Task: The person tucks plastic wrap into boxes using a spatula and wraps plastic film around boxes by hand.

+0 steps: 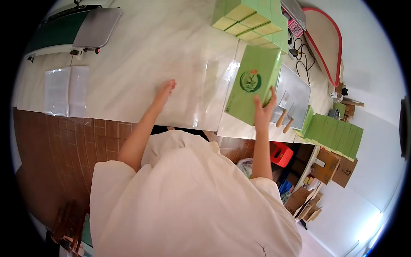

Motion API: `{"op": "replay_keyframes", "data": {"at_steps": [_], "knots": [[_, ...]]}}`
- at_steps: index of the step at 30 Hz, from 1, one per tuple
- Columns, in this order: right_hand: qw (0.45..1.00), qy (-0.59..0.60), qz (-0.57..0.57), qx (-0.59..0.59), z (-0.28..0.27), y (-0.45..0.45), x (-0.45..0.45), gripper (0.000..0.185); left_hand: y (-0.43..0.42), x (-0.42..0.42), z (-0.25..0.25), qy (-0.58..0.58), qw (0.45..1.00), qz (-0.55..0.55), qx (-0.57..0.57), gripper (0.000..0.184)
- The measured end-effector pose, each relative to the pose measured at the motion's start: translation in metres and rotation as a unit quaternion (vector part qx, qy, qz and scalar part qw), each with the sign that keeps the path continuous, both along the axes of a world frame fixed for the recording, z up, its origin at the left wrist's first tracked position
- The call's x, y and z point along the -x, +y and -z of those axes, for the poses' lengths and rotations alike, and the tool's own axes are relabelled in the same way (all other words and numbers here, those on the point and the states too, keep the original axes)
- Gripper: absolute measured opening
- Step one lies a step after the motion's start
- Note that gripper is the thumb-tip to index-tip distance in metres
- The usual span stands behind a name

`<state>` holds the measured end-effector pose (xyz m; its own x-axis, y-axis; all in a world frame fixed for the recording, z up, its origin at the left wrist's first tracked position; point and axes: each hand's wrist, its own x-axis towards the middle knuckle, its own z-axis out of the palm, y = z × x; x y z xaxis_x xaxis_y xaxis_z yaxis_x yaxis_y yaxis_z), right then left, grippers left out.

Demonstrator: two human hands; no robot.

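Nearest: a box (249,82) is held in the right hand (264,109), just left of the tray (296,82), part of which is covered by it from this view. The grip is closed on the box: thumb pressed on the printed face, fingers wrapped round the side toward the tray. The left hand (165,91) is held over the table (137,64), well left of the tray, fingers loosely extended, nothing gripped. Two wooden-handled tools (281,118) are laid on the tray, untouched. Right of the tray, a row of green boxes (336,132) is lined up. Far left of the tray, plastic sheets (66,92) are laid at the table's near edge. Beyond the tray, to its left, a stack of green boxes (248,19) is piled; a machine (55,34) is placed far left.

Progress, as judged: one box is in hand, not yet released. Its contents are hidden. Many others are gathered in stack and row; which are finished and which are left cannot be told.
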<state>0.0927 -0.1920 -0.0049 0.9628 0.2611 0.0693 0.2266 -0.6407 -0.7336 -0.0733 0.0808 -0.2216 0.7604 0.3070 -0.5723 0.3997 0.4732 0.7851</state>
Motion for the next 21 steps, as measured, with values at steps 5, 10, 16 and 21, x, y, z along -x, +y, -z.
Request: {"op": "replay_keyframes", "data": {"at_steps": [5,10,16,21], "knots": [[0.984,-0.111,-0.130,0.041,-0.067,0.012,-0.013,0.072,-0.001,0.002,-0.009,0.010,0.999,-0.047,0.012,0.052],[0.923,-0.172,-0.326,0.112,-0.052,0.042,-0.013,0.073,0.011,0.004,-0.013,0.014,0.996,-0.078,0.052,0.054],[0.846,-0.113,-0.505,0.126,0.020,0.056,-0.009,0.076,0.048,0.024,-0.019,-0.013,0.980,-0.145,0.136,0.062],[0.818,-0.091,-0.553,0.131,0.059,0.049,-0.006,0.078,0.050,0.022,-0.033,0.073,0.984,-0.140,0.078,0.060]]}}
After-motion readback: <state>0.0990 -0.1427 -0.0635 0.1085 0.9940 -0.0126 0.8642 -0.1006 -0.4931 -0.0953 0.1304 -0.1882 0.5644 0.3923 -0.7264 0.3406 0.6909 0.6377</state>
